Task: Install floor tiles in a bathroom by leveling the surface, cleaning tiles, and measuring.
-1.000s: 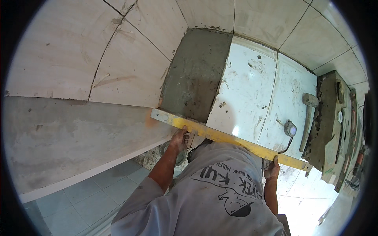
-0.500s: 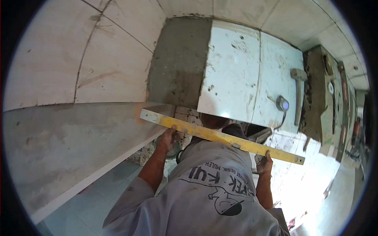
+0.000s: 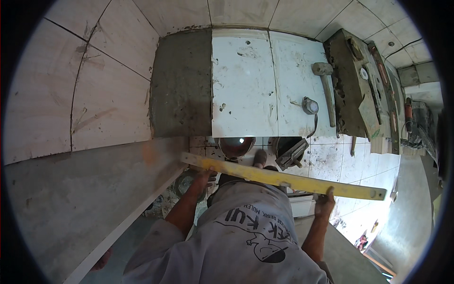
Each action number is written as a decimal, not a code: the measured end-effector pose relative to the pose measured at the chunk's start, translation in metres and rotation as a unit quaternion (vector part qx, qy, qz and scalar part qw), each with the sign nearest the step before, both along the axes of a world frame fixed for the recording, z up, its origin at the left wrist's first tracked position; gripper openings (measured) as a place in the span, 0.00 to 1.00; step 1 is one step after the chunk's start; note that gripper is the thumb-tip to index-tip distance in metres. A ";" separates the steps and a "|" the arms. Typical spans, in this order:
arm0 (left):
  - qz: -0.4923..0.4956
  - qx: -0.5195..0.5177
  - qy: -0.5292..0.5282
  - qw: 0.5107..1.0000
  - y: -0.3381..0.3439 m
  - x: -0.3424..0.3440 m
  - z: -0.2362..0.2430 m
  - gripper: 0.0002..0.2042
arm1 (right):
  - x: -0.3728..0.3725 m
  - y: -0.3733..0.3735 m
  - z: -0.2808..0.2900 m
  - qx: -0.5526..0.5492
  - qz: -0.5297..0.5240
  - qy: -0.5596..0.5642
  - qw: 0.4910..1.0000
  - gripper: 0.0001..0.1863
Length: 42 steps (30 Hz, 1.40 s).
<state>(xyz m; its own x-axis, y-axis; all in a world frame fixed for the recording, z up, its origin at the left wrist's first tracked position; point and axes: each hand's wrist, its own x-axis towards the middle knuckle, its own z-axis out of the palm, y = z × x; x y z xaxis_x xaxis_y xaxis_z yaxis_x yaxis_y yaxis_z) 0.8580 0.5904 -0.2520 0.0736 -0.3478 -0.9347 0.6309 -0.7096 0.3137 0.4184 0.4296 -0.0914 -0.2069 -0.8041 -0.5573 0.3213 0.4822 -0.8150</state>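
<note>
A long yellow spirit level [image 3: 265, 176], worn and smeared, spans the space in front of my body, its right end slightly lower in view. My left hand [image 3: 204, 179] is closed on it near its left end, with the thumb over the top edge. Toward its other end, my right hand [image 3: 324, 203] grips the lower edge, thumb on the front. The left tip comes close to the edge of the grey side panel [image 3: 94, 189]; I cannot tell if they touch. Beyond the level is a counter with white tiles [image 3: 243, 85] and a bare grey mortar patch [image 3: 182, 87] at its left.
A mallet [image 3: 326, 90] and a small round device with a cord [image 3: 310, 105] lie on the tiles. At right, a rough block [image 3: 350, 85] bears tools and a long bar [image 3: 385, 94]. Below the counter are a round bowl [image 3: 236, 147] and a dirty metal tool [image 3: 292, 154].
The view has swung right, so the counter appears further left. The level, still in both hands, has shifted right and back from the counter toward me.
</note>
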 end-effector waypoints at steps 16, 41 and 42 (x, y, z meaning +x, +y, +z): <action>-0.374 0.036 -0.266 0.888 -0.039 0.013 -0.113 0.20 | -0.152 -0.020 0.173 -0.185 -0.140 0.385 0.893 0.14; -0.251 -0.030 -0.438 0.862 -0.084 -0.307 0.093 0.12 | -0.332 -0.323 -0.139 -0.127 0.442 0.307 0.833 0.15; -0.201 0.001 -0.417 0.886 -0.085 -0.312 0.101 0.12 | -0.329 -0.327 -0.144 -0.106 0.439 0.293 0.843 0.16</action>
